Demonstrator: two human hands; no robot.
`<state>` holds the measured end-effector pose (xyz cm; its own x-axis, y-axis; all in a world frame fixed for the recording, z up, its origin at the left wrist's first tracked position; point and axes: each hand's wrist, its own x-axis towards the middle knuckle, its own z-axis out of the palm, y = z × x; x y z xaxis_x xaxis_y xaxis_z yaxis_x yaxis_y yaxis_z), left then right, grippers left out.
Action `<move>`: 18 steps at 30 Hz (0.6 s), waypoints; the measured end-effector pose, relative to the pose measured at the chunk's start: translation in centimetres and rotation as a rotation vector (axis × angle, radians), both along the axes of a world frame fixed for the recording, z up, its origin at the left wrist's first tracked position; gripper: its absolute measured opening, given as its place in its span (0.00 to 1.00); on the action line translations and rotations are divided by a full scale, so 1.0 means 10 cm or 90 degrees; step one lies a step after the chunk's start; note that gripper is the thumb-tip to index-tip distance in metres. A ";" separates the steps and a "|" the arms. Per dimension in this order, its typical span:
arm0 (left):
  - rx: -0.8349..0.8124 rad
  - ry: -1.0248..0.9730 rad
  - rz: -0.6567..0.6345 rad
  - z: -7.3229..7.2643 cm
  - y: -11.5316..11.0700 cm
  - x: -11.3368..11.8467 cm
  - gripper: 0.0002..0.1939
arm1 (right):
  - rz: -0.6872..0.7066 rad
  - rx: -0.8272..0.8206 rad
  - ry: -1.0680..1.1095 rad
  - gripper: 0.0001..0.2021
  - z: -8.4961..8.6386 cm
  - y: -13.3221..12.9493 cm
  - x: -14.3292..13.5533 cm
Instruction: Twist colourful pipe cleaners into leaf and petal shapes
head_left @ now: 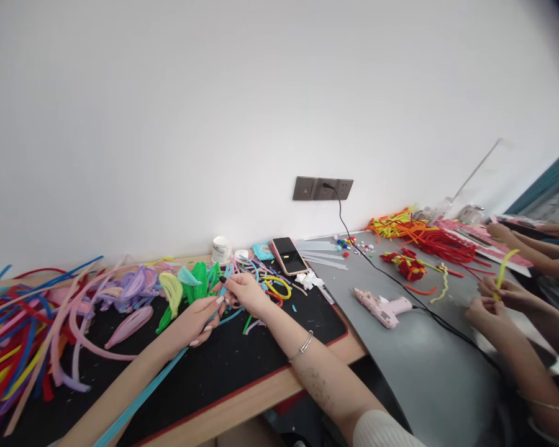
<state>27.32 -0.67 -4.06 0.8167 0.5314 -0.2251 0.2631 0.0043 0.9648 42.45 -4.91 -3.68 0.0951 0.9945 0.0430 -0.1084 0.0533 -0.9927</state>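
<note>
My left hand (204, 321) is closed around light blue pipe cleaners (142, 397), whose long ends trail down past my left forearm to the bottom edge. My right hand (246, 292) meets it fingertip to fingertip, pinching the same pipe cleaners near their upper part. Just behind the hands lie green shaped pipe-cleaner pieces (199, 279). Left of those are a yellow-green looped piece (171, 295) and a pink petal-shaped loop (129, 327). My fingers partly hide the exact spot where the strands are gripped.
Loose coloured pipe cleaners (23, 347) pile up at the left of the black mat (181, 397). Behind stand a paper cup (221, 249) and a phone (289, 256). A pink glue gun (382, 308) with a cord lies on the grey table. At right, another person's hands (496, 304) hold a yellow strip.
</note>
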 end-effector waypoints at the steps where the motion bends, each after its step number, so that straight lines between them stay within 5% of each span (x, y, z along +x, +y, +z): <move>1: 0.000 -0.001 0.004 0.00 0.00 -0.01 0.23 | -0.002 -0.005 -0.008 0.17 0.00 0.00 0.00; 8: -0.035 -0.049 0.009 0.02 -0.04 -0.01 0.22 | 0.015 0.015 -0.079 0.13 -0.03 0.01 -0.01; 18: 0.038 -0.033 -0.037 0.05 0.00 -0.06 0.21 | -0.085 0.052 -0.068 0.13 -0.01 0.04 0.02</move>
<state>26.73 -0.65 -3.56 0.8565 0.4937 -0.1505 0.2105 -0.0678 0.9752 42.66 -4.52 -3.78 0.2165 0.9662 0.1403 0.0112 0.1413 -0.9899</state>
